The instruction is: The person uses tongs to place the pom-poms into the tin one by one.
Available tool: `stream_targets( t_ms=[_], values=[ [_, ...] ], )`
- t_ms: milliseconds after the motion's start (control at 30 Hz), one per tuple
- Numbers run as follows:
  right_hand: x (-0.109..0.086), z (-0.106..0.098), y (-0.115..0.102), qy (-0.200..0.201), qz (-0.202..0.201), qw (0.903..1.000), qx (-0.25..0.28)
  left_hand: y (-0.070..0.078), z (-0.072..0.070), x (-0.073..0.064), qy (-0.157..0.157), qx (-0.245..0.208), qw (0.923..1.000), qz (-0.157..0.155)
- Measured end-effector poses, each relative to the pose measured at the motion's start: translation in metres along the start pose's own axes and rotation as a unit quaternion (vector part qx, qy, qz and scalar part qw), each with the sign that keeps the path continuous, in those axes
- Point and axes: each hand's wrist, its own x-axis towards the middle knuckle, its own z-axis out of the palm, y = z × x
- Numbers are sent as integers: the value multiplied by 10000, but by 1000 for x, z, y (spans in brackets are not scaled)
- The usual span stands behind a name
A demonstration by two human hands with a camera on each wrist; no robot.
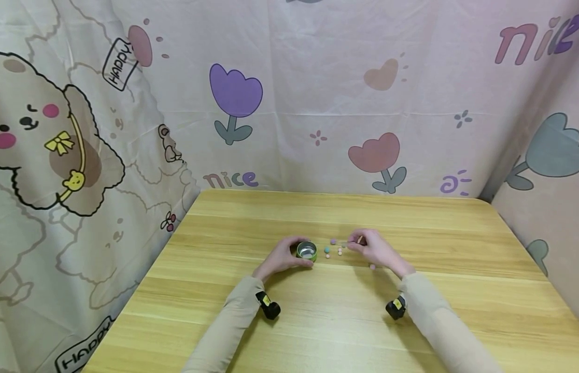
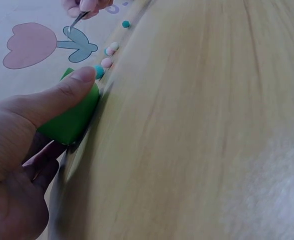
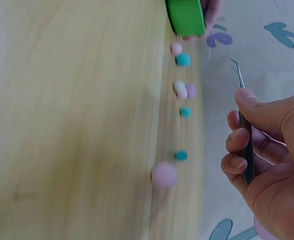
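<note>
My left hand curls round a small round green tin, thumb on the near side and fingers behind. The tin stands with its open top up, and something small and pale shows inside. My right hand pinches dark-handled tweezers between thumb and fingers. In the right wrist view their thin bent metal tips point towards the tin, slightly apart, with nothing between them. Small pom-poms lie between the hands, among them a purple one, a teal one and several pale pink ones.
A larger-looking pink pom-pom lies on the near side of my right hand. The wooden table runs back to a printed cloth, which also hangs at both sides. Black wrist cameras sit on both sleeves.
</note>
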Motion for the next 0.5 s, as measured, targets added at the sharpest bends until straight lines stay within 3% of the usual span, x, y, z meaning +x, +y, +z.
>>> stream_targets(
  t_ms=[500],
  values=[
    [-19,-23,24,292,90,9993,-202,-2,1,1,14,24,10000,40]
  ],
)
